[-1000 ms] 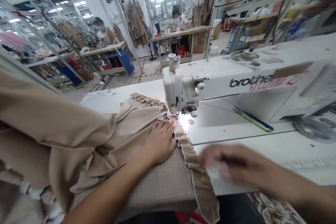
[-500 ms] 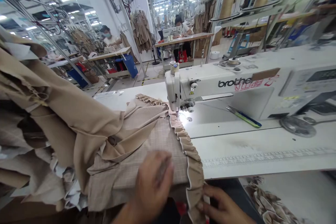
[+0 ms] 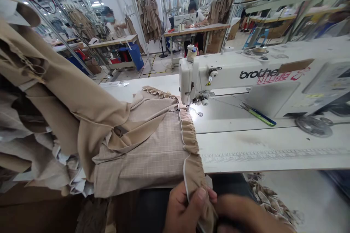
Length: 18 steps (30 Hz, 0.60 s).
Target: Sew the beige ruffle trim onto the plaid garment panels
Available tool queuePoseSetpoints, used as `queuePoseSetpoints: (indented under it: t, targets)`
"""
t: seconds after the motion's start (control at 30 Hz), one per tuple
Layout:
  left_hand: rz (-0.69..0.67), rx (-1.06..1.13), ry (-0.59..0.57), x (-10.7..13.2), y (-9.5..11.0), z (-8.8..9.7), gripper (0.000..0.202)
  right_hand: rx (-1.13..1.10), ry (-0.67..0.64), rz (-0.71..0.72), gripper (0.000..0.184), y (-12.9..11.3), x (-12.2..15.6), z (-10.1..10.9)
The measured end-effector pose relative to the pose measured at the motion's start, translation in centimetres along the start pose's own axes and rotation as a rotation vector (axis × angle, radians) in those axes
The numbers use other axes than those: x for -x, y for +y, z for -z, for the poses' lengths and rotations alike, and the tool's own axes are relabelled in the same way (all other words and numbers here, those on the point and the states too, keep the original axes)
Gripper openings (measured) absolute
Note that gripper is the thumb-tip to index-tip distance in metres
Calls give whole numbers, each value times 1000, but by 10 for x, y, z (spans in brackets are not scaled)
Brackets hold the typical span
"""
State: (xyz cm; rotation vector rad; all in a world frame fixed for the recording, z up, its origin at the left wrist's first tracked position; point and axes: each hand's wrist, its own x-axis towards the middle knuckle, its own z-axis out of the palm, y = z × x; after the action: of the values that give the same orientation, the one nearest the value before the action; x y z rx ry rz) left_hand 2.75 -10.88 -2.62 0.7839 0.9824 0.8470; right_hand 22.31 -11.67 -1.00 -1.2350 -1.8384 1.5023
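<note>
A tan ruffle strip with a white edge runs along the rim of a beige checked garment piece. Its upper part lies under the needle of the white sewing machine. At the near table edge my left hand pinches the hanging end of the ruffle between thumb and fingers. Close beside it on the right is my right hand, smeared by motion; its fingers are partly hidden behind the ruffle and I cannot make out what they hold.
Thread snips with a green and blue handle lie on the machine bed. Tan cloth is heaped at the left. Below the table at right hangs more ruffle. A co-worker sits at another machine beyond.
My left hand moved right and down from above the garment and took hold of the ruffle. My right hand shifted slightly right. The camera view has shifted a little.
</note>
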Motion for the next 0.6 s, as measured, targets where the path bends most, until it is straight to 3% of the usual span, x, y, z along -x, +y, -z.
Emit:
queuePoseSetpoints:
  t: [0.1,0.17,0.27,0.4,0.5,0.6]
  targets:
    - [-71,-84,18,8,16,-2,50,171,312,31,33,0,-15,26]
    - [-67,-111,27,11,17,-4,46,329,437,110,50,-1,-34,41]
    - [-25,-10,15,14,11,-7,43,470,385,209,70,-5,-65,53]
    - [155,344,-61,18,-1,-3,40,498,394,229,60,-4,-86,54]
    - [236,505,-148,20,0,-1,45,510,413,277,55,-1,-85,50]
    - [204,569,-223,19,16,-3,56,433,527,302,47,0,-68,38]
